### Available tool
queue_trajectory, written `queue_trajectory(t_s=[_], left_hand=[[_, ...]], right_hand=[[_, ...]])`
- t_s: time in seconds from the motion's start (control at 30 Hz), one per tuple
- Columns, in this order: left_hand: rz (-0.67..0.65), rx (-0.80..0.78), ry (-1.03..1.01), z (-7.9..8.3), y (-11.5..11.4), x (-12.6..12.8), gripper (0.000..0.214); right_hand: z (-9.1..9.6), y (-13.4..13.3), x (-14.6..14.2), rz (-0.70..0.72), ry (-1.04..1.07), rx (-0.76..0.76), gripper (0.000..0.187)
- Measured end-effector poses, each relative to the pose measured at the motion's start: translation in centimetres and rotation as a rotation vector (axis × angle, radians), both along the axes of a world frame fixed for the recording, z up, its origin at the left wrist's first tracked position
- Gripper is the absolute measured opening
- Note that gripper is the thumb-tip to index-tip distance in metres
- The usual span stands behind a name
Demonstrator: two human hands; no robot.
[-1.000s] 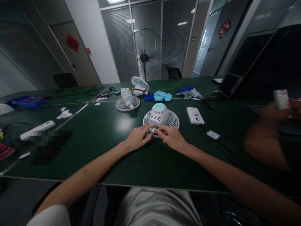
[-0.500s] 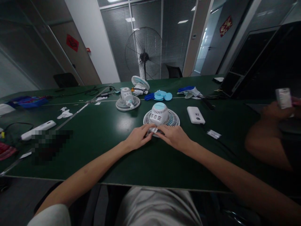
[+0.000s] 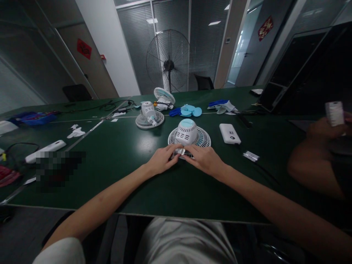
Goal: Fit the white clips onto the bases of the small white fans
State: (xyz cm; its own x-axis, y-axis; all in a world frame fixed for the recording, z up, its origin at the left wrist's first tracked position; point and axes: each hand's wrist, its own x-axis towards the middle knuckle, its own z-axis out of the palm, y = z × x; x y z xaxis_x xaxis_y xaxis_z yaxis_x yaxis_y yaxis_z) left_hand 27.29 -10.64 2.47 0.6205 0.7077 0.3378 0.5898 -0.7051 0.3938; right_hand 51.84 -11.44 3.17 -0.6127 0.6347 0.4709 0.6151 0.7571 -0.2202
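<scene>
A small white fan (image 3: 186, 132) lies face down on the green table, its vented motor housing upward with a light-blue round cap on top. At its near edge is a small white piece (image 3: 181, 151), whose kind I cannot make out. My left hand (image 3: 161, 160) pinches this piece from the left, thumb below and fingers above. From the right, my right hand (image 3: 205, 160) pinches it too, the fingertips of both hands almost meeting. Part of the fan's front grille is hidden behind my fingers.
Behind stand two more small fans, one face down (image 3: 149, 116) and one tilted (image 3: 164, 98). Light-blue discs (image 3: 189, 110), gloves (image 3: 224, 106) and a white power bank (image 3: 230, 134) lie around. At the right, another person's hand holds a phone (image 3: 334, 113).
Almost nothing differs. Both my hands stay at the white piece, with only a slight shift of the fingers, and the view has moved a little.
</scene>
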Motion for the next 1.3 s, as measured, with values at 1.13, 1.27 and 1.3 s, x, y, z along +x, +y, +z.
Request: queue_trajectory(t_s=[1.13, 1.27, 1.3], left_hand=[[-0.016, 0.017, -0.003, -0.2, 0.1, -0.2, 0.037], [-0.006, 0.015, -0.001, -0.3, 0.1, -0.3, 0.04], [-0.003, 0.019, -0.002, -0.3, 0.1, -0.3, 0.04]], right_hand=[[0.0, -0.3, -1.1, -0.052, 0.13, -0.39, 0.044], [0.0, -0.2, -0.8, -0.069, -0.118, 0.004, 0.041], [-0.1, -0.1, -0.8, -0.074, -0.146, 0.034, 0.041]])
